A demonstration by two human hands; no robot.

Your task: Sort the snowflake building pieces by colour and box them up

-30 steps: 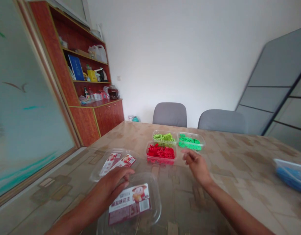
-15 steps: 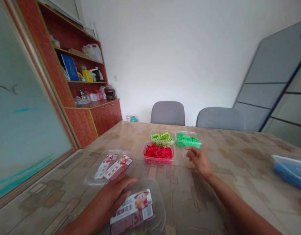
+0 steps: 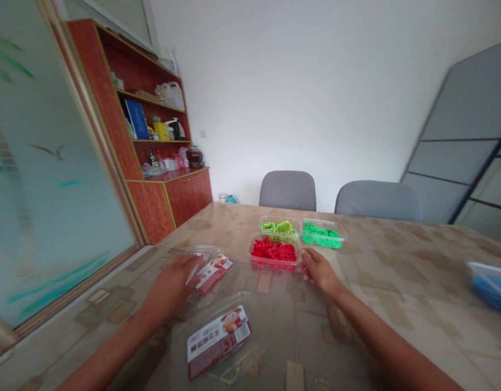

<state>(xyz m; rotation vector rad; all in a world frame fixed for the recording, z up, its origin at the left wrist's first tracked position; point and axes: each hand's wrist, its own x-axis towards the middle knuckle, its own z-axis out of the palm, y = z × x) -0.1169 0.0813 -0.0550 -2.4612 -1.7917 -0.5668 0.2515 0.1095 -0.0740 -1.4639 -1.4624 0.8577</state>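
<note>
At the right end of a clear plastic box of red pieces (image 3: 274,264), my right hand (image 3: 318,270) has its fingers bent and closed at the rim. My left hand (image 3: 177,279) reaches over a clear plastic lid with two labels (image 3: 213,271), its fingers stretched out and slightly blurred across the label on the left. Nearer to me lies another clear plastic lid (image 3: 220,342) with a white and maroon label, and neither hand touches it. Behind the red pieces stand a box of lime-green pieces (image 3: 279,229) and a box of green pieces (image 3: 322,234).
A clear box with blue contents (image 3: 492,288) stands at the table's right edge. The table (image 3: 397,271) has a patterned brown cover. Two grey chairs (image 3: 288,190) are behind it. A wooden cabinet (image 3: 152,201) stands at the left, beside a frosted glass panel (image 3: 63,217).
My left hand has moved from the nearer lid to the farther lid with two labels. My right hand has come from near the green pieces to the red box's rim. The view has shifted left.
</note>
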